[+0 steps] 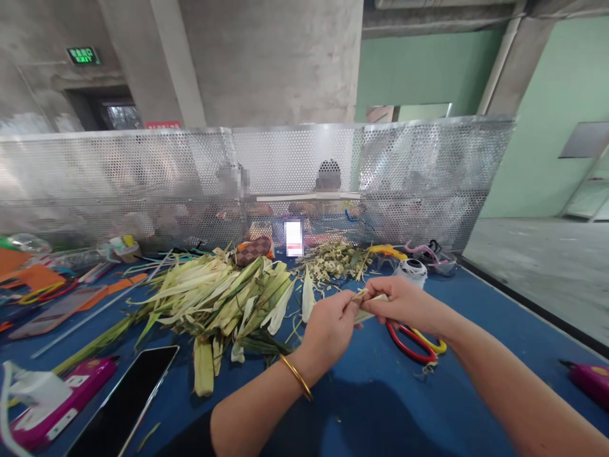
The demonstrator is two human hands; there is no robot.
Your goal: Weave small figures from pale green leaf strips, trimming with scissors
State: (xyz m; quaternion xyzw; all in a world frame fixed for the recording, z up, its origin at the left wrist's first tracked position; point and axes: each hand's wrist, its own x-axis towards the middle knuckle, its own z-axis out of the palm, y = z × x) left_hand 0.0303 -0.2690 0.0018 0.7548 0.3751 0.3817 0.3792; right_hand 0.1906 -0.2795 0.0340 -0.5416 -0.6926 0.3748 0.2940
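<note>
Over the front of the blue table, my left hand pinches one end of a pale strip of corn husk. The fingers of my right hand close on the same strip, close beside the left fingertips. Part of the strip is hidden by the fingers. Below my right hand lie red and yellow looped handles, which look like scissors. A large heap of green and cream corn husks spreads to the left of my hands. Small husk scraps are piled behind them.
A perforated metal screen runs along the table's back, with people behind it. A black-screened phone and a magenta device with a white plug lie front left. White cord stands behind my right hand. Another magenta object is far right.
</note>
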